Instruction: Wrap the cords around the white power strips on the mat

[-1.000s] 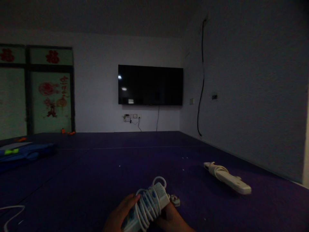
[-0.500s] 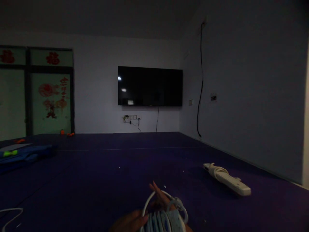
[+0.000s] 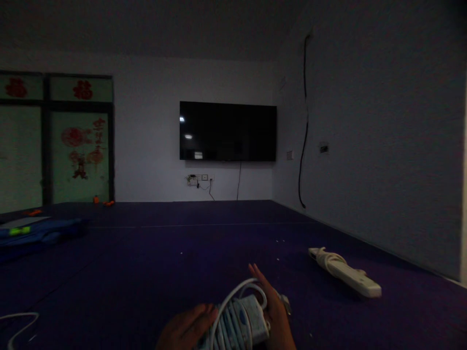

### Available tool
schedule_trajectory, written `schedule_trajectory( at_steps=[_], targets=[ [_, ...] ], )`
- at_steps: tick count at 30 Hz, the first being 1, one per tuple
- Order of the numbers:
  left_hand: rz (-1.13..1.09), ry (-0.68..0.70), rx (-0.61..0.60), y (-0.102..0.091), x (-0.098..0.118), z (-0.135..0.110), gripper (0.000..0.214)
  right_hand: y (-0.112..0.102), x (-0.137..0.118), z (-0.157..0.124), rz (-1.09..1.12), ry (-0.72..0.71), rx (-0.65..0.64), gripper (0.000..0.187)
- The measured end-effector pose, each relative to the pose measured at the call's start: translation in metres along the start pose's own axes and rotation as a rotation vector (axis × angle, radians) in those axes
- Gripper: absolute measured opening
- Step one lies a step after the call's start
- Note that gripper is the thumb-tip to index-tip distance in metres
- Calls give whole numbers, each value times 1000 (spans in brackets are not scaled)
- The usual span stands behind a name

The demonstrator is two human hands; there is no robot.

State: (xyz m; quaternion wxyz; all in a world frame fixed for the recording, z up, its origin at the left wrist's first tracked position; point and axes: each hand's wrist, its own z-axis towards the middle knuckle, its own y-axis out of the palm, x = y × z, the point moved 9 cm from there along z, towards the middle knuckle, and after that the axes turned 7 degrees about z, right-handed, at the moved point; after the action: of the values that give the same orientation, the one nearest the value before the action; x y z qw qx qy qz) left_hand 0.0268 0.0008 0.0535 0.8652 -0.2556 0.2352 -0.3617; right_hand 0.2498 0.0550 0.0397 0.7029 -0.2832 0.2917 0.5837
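Observation:
At the lower middle is a pale power strip, its white cord wound round it in several turns. My left hand is closed over its left side, with the fingers lying across the turns. Against its right end is my right hand, fingers long and close together, with a loose loop of the cord running into it. A small pale piece, perhaps the plug, juts out past the right hand. My right thumb and the underside of the strip are hidden.
Another power strip, wrapped in its cord, lies to the right on the purple surface. A blue bundle lies at the left, a white cable at the lower left. Small orange things sit far back. A television hangs on the wall.
My right hand has moved right and turned more upright, drawing the cord loop with it. The power strip has tilted, showing more of its end. My left hand still holds it.

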Motion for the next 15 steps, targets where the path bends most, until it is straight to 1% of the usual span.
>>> schedule_trajectory(
  at_steps=[2, 5, 7, 8, 11, 12, 15],
  targets=[
    [4, 53, 49, 4, -1, -5, 54, -2, 0, 3, -12, 14, 24, 51],
    [10, 57, 78, 9, -6, -10, 56, -7, -5, 6, -71, -37, 93, 46],
    [23, 28, 81, 6, -8, -10, 58, -10, -8, 7, -143, -69, 124, 43],
    [33, -3, 74, 3, -9, -9, 61, -11, -8, 7, -177, -73, 126, 42],
    [52, -156, 18, -3, -15, -5, 70, -15, -6, 7, -234, -69, 136, 43],
    [54, -198, 19, -6, -17, -4, 70, -16, -5, 7, -239, -70, 142, 42],
    [59, -326, 79, -13, -26, -2, 68, -18, 2, 8, -218, -45, 154, 40]
  ],
)
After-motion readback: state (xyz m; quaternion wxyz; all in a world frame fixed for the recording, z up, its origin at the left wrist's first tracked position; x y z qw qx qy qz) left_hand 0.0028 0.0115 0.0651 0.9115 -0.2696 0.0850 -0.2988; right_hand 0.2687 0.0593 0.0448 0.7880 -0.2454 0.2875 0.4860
